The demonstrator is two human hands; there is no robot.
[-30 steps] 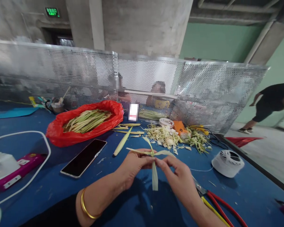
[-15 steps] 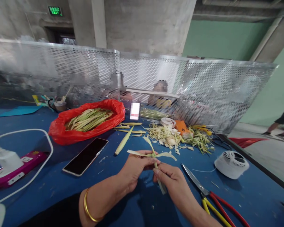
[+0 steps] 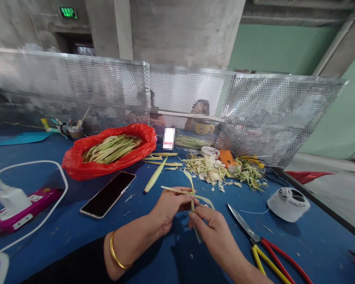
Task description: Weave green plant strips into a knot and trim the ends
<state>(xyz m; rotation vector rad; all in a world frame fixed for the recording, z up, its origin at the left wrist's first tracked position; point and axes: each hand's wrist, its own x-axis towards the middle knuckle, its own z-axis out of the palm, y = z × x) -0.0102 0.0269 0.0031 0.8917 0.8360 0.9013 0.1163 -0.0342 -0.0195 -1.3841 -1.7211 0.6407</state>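
Note:
Pale green leaf strips (image 3: 188,178), crossed over one another, are held above the blue table. My left hand (image 3: 173,205), a gold bangle on its wrist, pinches them near the crossing. Just below, my right hand (image 3: 208,221) is closed on the strip that hangs down toward me. Loose strip ends stick out to the left, the right and upward. To the right of my hands lie scissors (image 3: 256,236) with one red and one yellow handle, blades pointing away. A single pale husk piece (image 3: 156,175) rests beyond my left hand.
A red plastic bag (image 3: 77,167) full of leaf strips stands at the left behind a phone (image 3: 108,195). A purple power strip (image 3: 26,209) with a white cable is at far left. Leaf scraps (image 3: 204,167), tape (image 3: 210,152) and a white spool (image 3: 288,204) lie right. A perforated metal screen (image 3: 177,90) runs behind.
The strip end on the right has swung inward and bends down closer to my right hand. Both hands keep their pinch and have shifted only slightly.

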